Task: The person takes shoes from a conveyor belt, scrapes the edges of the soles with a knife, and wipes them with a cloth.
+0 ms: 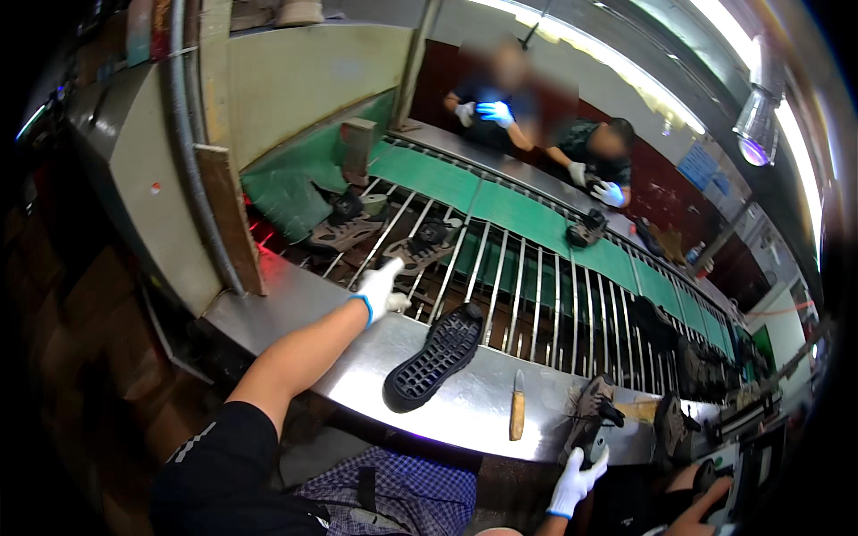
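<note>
Left hand: white-gloved left hand (382,290), fingers parted, at a grey-brown shoe (413,254) on metal rollers (517,286); contact uncertain.
Right hand: white-gloved right hand (576,482), closed on a second grey-brown shoe (593,402).
Obstacles: upturned black-soled shoe (435,357), wooden-handled knife (517,411), between the hands.
Edge: shiny steel ledge (490,384), bordering the rollers.
Room: bare steel between sole and knife.

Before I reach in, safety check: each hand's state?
Left hand: open, by a shoe on the rollers.
Right hand: holding another shoe at the bench.
</note>
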The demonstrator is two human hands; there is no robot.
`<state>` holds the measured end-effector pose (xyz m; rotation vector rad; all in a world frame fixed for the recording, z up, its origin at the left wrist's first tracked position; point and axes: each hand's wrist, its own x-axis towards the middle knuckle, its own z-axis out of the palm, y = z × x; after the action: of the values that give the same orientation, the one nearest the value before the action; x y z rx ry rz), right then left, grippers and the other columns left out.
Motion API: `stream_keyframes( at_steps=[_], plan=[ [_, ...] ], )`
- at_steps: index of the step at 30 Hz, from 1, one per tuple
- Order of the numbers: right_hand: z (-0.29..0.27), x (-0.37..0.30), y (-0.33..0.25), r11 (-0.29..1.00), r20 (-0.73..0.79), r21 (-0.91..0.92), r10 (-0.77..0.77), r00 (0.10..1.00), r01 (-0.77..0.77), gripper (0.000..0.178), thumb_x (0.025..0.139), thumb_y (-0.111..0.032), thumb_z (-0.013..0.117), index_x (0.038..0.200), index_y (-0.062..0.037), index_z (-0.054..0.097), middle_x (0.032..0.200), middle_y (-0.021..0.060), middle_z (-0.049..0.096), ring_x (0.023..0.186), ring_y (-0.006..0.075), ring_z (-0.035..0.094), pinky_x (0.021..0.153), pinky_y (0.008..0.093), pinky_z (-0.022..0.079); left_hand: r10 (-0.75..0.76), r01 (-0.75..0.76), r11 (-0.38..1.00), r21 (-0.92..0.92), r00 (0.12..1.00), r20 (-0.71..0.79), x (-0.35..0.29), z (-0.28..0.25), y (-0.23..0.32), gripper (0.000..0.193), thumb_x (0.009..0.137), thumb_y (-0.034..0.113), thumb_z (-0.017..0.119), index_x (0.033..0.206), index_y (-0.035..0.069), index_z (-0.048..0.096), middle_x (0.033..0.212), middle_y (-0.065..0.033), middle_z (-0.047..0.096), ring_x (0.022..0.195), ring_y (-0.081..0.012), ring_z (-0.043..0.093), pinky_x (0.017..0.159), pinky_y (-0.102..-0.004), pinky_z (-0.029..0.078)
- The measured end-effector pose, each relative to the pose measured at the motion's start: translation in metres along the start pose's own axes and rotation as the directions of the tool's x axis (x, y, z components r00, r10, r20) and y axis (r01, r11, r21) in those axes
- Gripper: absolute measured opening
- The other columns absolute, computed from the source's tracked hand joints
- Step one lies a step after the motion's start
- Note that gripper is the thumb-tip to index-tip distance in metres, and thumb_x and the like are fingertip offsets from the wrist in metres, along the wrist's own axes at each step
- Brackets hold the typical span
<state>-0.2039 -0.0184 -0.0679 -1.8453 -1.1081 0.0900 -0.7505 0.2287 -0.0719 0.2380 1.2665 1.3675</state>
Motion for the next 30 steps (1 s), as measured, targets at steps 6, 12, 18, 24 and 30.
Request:
stream_keyframes(
  at_steps=[6, 12, 18, 24, 30],
  plan=[
    [0.008, 0.011, 0.010, 0.995, -0.022, -0.031, 0.098, 0.995, -0.099, 0.075, 0.096, -0.029, 0.079, 0.160, -0.0051, 0.048, 0.149, 0.0219, 0.054, 0.135, 0.0407, 0.058, 0.114, 0.0473, 0.049, -0.015, 0.012, 0.989, -0.146, 1.000, -0.019, 0.086, -0.008, -0.013, 0.088, 0.099, 0.050, 0.079, 0.166, 0.006, 0.042, 0.160, -0.0403, 0.045, 0.142, -0.0572, 0.053, 0.103, -0.0661, 0.059],
    [0.002, 0.004, 0.009, 0.991, -0.034, -0.033, 0.128, 0.991, -0.129, 0.078, 0.096, -0.032, 0.079, 0.162, -0.0060, 0.045, 0.151, 0.0218, 0.053, 0.137, 0.0410, 0.057, 0.115, 0.0475, 0.048, -0.007, 0.015, 0.995, -0.095, 0.997, 0.081, 0.079, -0.008, -0.016, 0.085, 0.097, 0.042, 0.084, 0.160, -0.002, 0.046, 0.148, -0.0364, 0.057, 0.129, -0.0557, 0.064, 0.091, -0.0598, 0.065],
    [0.005, 0.011, 0.025, 0.978, 0.006, 0.149, 0.148, 0.989, -0.147, 0.077, 0.097, -0.025, 0.078, 0.162, 0.0001, 0.045, 0.155, 0.0218, 0.052, 0.143, 0.0356, 0.053, 0.121, 0.0445, 0.042, 0.155, -0.147, 0.965, 0.219, 0.988, -0.016, 0.059, -0.008, -0.003, 0.076, 0.095, 0.043, 0.082, 0.148, -0.004, 0.055, 0.133, -0.0272, 0.067, 0.111, -0.0421, 0.073, 0.082, -0.0501, 0.066],
    [0.004, -0.004, 0.026, 0.797, 0.030, 0.548, 0.284, 0.958, -0.254, 0.062, 0.098, -0.013, 0.068, 0.157, -0.0036, 0.053, 0.129, 0.0037, 0.063, 0.110, 0.0157, 0.059, 0.097, 0.0335, 0.051, 0.725, -0.487, 0.460, 0.742, 0.689, 0.003, -0.027, 0.020, -0.033, 0.071, 0.090, 0.041, 0.080, 0.146, 0.000, 0.062, 0.149, -0.0268, 0.062, 0.134, -0.0426, 0.063, 0.118, -0.0477, 0.048],
    [-0.041, -0.098, -0.007, 0.616, 0.345, 0.706, 0.134, 0.929, -0.351, 0.090, 0.098, -0.047, 0.077, 0.171, -0.0129, 0.037, 0.164, 0.0090, 0.050, 0.148, 0.0307, 0.049, 0.118, 0.0512, 0.044, 0.292, -0.717, 0.151, 0.681, 0.690, 0.662, -0.071, 0.050, -0.042, 0.095, 0.088, 0.051, 0.076, 0.165, 0.008, 0.040, 0.163, -0.0265, 0.048, 0.145, -0.0448, 0.054, 0.122, -0.0481, 0.045]
  ],
)
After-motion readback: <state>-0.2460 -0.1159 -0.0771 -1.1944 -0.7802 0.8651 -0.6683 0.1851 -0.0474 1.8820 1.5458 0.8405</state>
